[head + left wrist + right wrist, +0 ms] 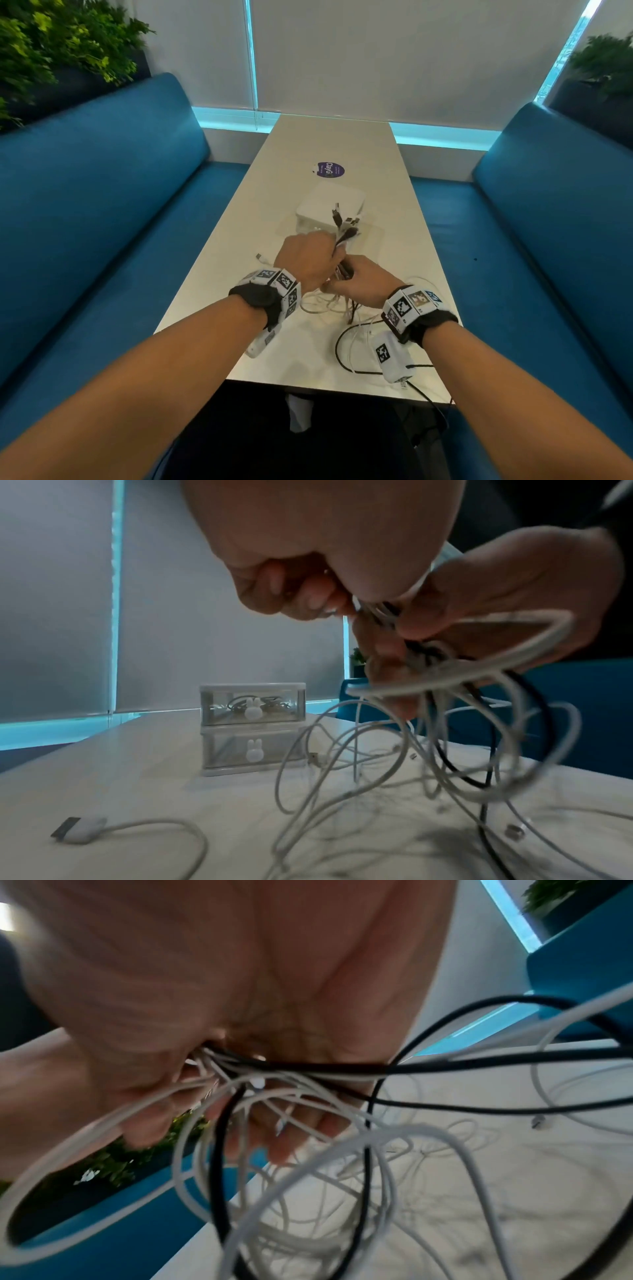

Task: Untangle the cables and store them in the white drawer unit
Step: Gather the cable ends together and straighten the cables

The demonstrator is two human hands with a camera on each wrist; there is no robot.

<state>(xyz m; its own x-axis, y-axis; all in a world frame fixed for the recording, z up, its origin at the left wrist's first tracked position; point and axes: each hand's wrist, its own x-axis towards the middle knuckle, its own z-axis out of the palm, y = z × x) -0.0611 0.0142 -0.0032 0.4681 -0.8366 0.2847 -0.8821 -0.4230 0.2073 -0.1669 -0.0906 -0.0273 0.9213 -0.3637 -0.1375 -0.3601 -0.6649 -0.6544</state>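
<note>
A tangle of white and black cables (337,308) hangs from both hands over the near half of the white table (246,212). My left hand (308,257) grips the upper part of the bundle, and several plug ends (346,222) stick up beyond its fingers. My right hand (363,279) pinches the same bundle just below. Loops (445,750) dangle down to the tabletop, and the right wrist view shows the cables (291,1074) fanning out of the right palm. The white drawer unit (330,207) stands just beyond the hands; its two drawers (253,727) are closed, with cables inside the upper one.
A loose white cable with a wide flat plug (77,829) lies on the table left of the tangle. A round purple sticker (329,170) sits beyond the drawer unit. Blue benches (102,205) flank the table on both sides. A black cable (428,394) trails off the near table edge.
</note>
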